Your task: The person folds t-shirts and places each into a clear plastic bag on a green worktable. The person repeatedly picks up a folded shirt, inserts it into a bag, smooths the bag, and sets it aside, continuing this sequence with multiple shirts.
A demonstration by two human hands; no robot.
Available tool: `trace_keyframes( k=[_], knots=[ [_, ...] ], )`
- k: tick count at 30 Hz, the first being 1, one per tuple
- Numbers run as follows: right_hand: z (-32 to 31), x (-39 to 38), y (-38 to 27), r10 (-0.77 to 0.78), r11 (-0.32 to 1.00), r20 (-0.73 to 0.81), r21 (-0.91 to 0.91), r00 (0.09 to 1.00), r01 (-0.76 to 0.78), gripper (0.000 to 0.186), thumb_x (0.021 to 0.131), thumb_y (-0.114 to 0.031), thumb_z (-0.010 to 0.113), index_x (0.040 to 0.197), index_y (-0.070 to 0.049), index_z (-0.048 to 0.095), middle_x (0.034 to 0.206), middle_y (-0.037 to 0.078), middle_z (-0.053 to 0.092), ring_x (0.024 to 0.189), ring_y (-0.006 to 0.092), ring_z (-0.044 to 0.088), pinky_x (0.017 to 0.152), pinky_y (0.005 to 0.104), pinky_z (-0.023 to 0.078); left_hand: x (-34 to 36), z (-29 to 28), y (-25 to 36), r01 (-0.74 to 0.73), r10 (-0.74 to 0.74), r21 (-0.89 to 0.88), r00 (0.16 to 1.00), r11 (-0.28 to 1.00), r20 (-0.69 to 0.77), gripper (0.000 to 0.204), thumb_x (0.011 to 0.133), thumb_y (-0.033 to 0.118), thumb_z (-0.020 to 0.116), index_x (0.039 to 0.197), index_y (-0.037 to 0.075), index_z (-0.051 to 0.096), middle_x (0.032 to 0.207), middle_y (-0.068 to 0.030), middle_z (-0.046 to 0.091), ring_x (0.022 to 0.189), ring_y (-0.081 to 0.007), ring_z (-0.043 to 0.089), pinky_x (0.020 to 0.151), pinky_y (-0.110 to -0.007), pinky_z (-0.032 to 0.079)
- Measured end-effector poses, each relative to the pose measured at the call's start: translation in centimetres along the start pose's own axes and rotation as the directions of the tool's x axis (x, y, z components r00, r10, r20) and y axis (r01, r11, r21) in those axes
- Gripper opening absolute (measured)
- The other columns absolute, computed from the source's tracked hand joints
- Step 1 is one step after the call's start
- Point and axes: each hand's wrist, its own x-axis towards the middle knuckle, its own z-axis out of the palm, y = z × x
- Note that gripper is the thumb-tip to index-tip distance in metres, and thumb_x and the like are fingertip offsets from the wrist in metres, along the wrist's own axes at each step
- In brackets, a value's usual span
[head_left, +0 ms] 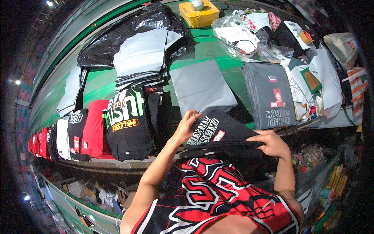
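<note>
A folded black T-shirt (pixel 237 126) with a white and red print is stretched between my two hands at the near edge of the table. My left hand (pixel 186 128) grips its left side, fingertips close to the grey sheet's lower edge. At the other end, my right hand (pixel 272 142) pinches the right corner between thumb and fingers. Just beyond the shirt, a flat grey sheet (pixel 202 85) lies on the green table. A pile of shirts in clear packaging (pixel 267 93) sits to the right of it.
Folded black (pixel 130 140), red (pixel 95 132) and white shirts (pixel 63 138) line the left edge. Behind them are grey bags (pixel 142 52) and black plastic (pixel 101 43). A yellow box (pixel 198 15) stands at the back; plastic wrapping (pixel 237 35) and a white sheet (pixel 329 78) crowd the right.
</note>
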Motion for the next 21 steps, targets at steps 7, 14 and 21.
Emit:
trace_keyframes(
  k=[7,14,21],
  knots=[
    [1.7,0.7,0.0,0.137,0.984,-0.259,-0.078,0.956,-0.162,0.044,0.077,0.000,0.072,0.120,0.000,0.072,0.127,0.030,0.065,0.116,0.0461,0.064,0.103,0.0459,0.051,0.7,-1.5,-0.3,-0.006,0.018,-0.084,0.989,0.996,0.146,0.060,0.070,0.003,0.080,0.128,0.002,0.068,0.132,-0.0164,0.058,0.119,-0.0325,0.061,0.105,-0.037,0.048],
    [4.4,2.9,-3.0,0.054,0.957,-0.290,-0.257,0.955,-0.133,0.042,0.079,-0.005,0.068,0.121,0.001,0.070,0.126,0.031,0.064,0.105,0.0473,0.067,0.097,0.0501,0.055,2.7,-0.3,3.0,-0.093,0.062,0.342,0.993,0.935,0.102,0.074,0.061,-0.003,0.077,0.133,-0.001,0.061,0.149,-0.0143,0.050,0.141,-0.0377,0.043,0.117,-0.046,0.037],
    [4.2,4.5,-5.3,0.104,0.952,-0.321,-0.242,0.941,-0.188,0.045,0.077,-0.001,0.069,0.122,-0.001,0.070,0.126,0.036,0.063,0.108,0.0488,0.066,0.098,0.0484,0.054,4.4,-0.4,5.3,-0.193,0.177,0.220,0.980,0.956,0.092,0.080,0.063,-0.005,0.073,0.141,0.000,0.055,0.155,-0.0151,0.046,0.146,-0.0389,0.039,0.121,-0.054,0.030]
  ],
)
